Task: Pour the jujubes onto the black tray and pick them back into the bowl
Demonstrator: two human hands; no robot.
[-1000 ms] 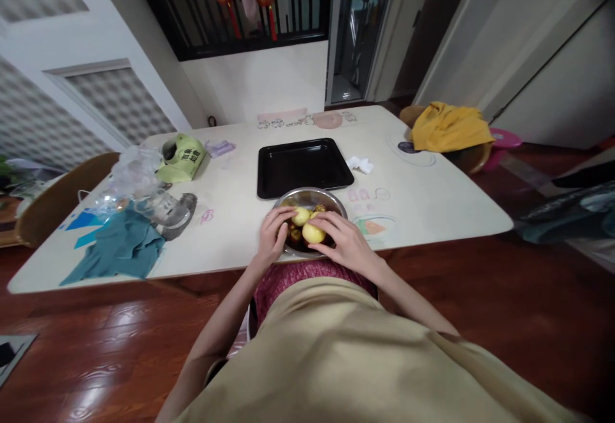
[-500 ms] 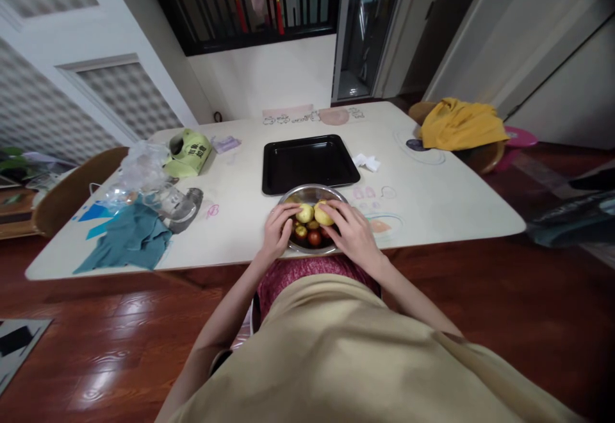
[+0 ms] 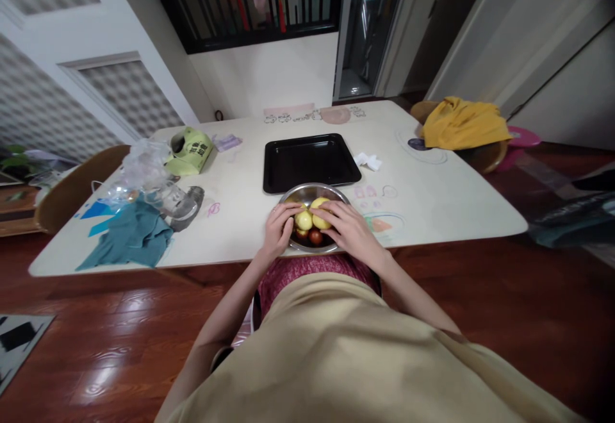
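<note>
1. We locate the metal bowl (image 3: 307, 192) at the table's (image 3: 446, 211) near edge, just in front of the black tray (image 3: 312, 161).
2. Our right hand (image 3: 353, 231) grasps the right yellow fruit (image 3: 319, 216) – fingers over its top, inside the bowl.
3. Our left hand (image 3: 278, 229) bends its fingers against the left yellow fruit (image 3: 303, 221) – we cannot tell whether it grips.
4. Dark red fruits (image 3: 316, 237) lie below both.

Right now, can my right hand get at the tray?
Probably yes: the tray lies just past the bowl, with nothing seen on it. Your right hand has its fingers on a yellow ball, though, and would likely need to clear the bowl's rim.
</note>
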